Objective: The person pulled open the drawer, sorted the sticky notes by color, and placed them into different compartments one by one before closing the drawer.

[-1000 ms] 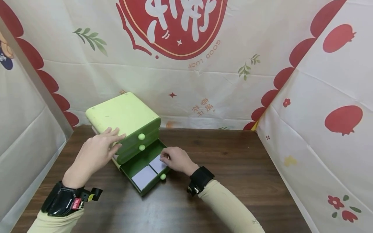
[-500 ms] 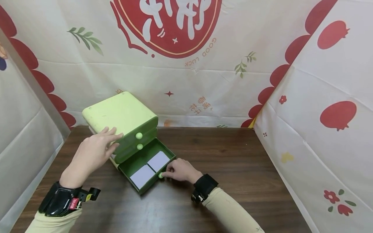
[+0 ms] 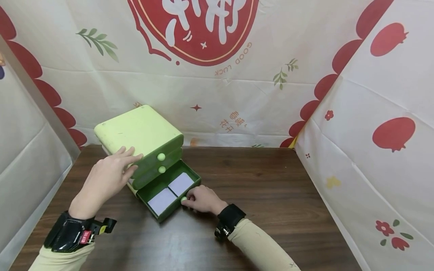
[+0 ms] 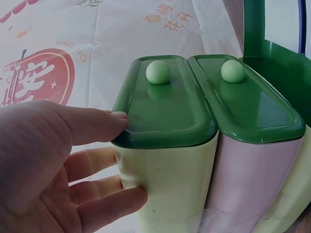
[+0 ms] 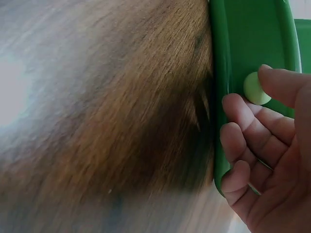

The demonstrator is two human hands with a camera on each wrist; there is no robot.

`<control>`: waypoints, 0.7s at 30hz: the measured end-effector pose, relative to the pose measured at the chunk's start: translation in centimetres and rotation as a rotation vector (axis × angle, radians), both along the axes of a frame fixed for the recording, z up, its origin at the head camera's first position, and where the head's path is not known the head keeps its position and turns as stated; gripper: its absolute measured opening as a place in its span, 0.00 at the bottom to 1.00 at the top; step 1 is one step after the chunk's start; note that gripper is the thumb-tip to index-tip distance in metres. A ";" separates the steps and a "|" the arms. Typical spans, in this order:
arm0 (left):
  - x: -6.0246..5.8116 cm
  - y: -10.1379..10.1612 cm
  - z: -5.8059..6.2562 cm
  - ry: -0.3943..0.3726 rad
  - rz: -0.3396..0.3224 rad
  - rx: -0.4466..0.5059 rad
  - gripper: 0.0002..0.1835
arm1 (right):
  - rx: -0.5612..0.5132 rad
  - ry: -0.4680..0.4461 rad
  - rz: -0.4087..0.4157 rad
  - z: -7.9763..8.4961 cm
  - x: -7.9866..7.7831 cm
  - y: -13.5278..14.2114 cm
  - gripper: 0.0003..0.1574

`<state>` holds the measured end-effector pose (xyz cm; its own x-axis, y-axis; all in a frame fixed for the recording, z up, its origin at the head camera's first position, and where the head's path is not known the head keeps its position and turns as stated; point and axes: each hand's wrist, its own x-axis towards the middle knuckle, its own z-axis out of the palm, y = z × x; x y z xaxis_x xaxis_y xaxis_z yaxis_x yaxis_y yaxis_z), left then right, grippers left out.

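A small light-green drawer cabinet [image 3: 139, 130] with dark-green drawer fronts stands at the table's left. Its two upper drawers are closed, and the bottom drawer [image 3: 162, 216] is pulled out. Inside lie two pale lavender stacks that look like paper, a near one [image 3: 162, 201] and a far one [image 3: 181, 183]. My left hand [image 3: 106, 175] rests on the cabinet's top, fingers spread, with the thumb at the front edge in the left wrist view. With thumb and fingers, my right hand [image 3: 205, 199] pinches the bottom drawer's round knob [image 5: 255, 90], partly covering it.
The dark wooden table [image 3: 257, 188] stretches to the right of the drawer. A printed cloth backdrop [image 3: 217, 94] hangs behind it, with more cloth [image 3: 366, 150] along the right side.
My right hand has left the far paper stack and taken the bottom drawer's knob. Since half a second ago the drawer has slid slightly inward. The left hand has stayed on the cabinet.
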<state>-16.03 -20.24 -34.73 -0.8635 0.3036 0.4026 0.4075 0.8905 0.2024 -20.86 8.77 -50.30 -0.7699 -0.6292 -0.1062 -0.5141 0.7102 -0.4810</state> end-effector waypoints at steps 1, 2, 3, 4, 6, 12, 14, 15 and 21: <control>0.0 0.0 0.0 -0.003 0.002 0.000 0.19 | -0.001 0.006 -0.006 0.0 -0.1 -0.2 0.21; 0.0 0.0 0.0 -0.006 0.003 -0.001 0.19 | -0.004 0.007 -0.015 0.0 -0.1 -0.4 0.21; 0.0 0.0 0.0 -0.008 0.004 -0.001 0.19 | -0.006 0.005 -0.022 0.0 -0.2 -0.5 0.21; 0.0 0.0 0.0 -0.008 0.005 -0.001 0.19 | -0.010 -0.001 -0.030 0.0 -0.3 -0.7 0.22; 0.0 0.0 0.0 -0.006 0.008 -0.002 0.19 | -0.021 -0.014 -0.041 0.1 -0.4 -1.0 0.22; -0.1 0.0 0.0 0.004 0.012 -0.004 0.19 | -0.054 -0.028 -0.052 0.2 -0.8 -1.6 0.19; -0.1 0.0 0.0 0.003 0.013 -0.005 0.19 | -0.052 -0.017 -0.055 0.2 -0.9 -1.8 0.19; -0.1 0.1 0.0 0.002 0.014 -0.005 0.19 | -0.050 -0.013 -0.058 0.2 -0.9 -1.9 0.19; -0.1 0.1 -0.1 0.013 0.013 -0.003 0.19 | -0.045 -0.012 -0.082 0.4 -1.1 -2.9 0.20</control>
<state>-16.11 -20.14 -34.78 -0.8623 0.2936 0.4126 0.3981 0.8965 0.1943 -21.95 5.90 -49.85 -0.8177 -0.5687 -0.0892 -0.4492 0.7272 -0.5190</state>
